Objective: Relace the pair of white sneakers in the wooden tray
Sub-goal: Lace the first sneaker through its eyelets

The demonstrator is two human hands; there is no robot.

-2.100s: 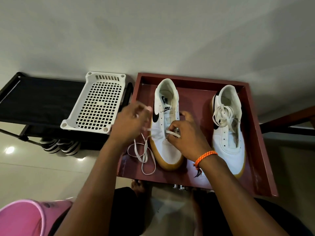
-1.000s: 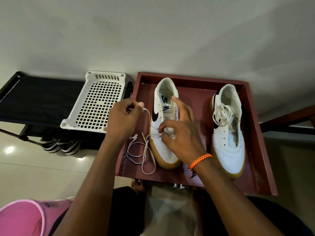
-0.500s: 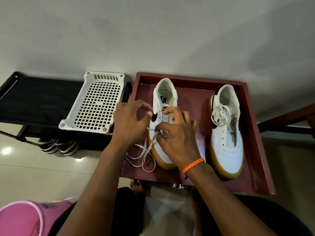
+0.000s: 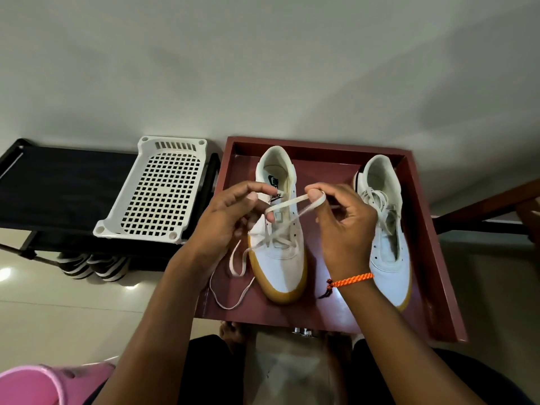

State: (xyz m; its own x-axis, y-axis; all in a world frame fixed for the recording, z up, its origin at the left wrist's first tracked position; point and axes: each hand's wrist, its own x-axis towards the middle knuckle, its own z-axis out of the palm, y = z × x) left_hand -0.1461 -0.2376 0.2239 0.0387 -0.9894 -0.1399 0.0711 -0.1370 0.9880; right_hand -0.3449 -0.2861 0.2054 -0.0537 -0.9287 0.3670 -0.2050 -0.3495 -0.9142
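Illumination is moderate and even. Glare spots appear on the glossy floor tiles (image 4: 5, 273) at lower left. Soft shadows fall across the wall (image 4: 263, 68). Wide-angle distortion bends the edges. Focus is mostly sharp.

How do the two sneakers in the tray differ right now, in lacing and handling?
The left sneaker has its lace crossed through only the lower eyelets, while the right sneaker carries a loose bundle of lace on top. Both hands, left hand and right hand, pinch the left sneaker's lace; the right sneaker is untouched. Both are white with tan soles, toes toward the person, in the wooden tray.
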